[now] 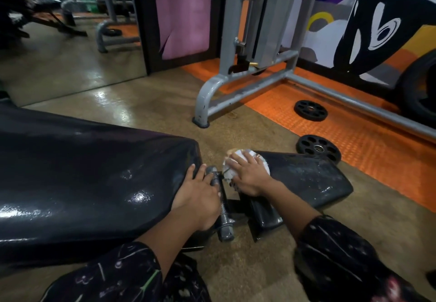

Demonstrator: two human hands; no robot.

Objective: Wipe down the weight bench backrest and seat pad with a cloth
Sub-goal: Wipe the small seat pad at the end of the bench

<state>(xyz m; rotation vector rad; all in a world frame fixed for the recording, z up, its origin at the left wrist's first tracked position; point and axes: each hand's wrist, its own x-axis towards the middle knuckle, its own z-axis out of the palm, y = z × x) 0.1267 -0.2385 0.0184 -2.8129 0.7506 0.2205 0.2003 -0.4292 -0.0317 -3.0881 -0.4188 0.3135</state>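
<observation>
The long black backrest (82, 172) fills the left, glossy and wet-looking. The smaller black seat pad (311, 179) lies to its right across a gap with a grey metal bar (224, 219). My right hand (250, 174) presses a bunched white cloth (247, 156) flat onto the seat pad's near-left end, fingers spread. At the backrest's right end my left hand (198, 198) rests, its fingers reaching to the bar in the gap.
A grey machine frame (236, 89) stands ahead on an orange rubber mat (354, 141). Two black weight plates (311, 110) (318, 148) lie on the mat near the seat pad. A large tyre (420, 89) leans at the far right. A mirror is at upper left.
</observation>
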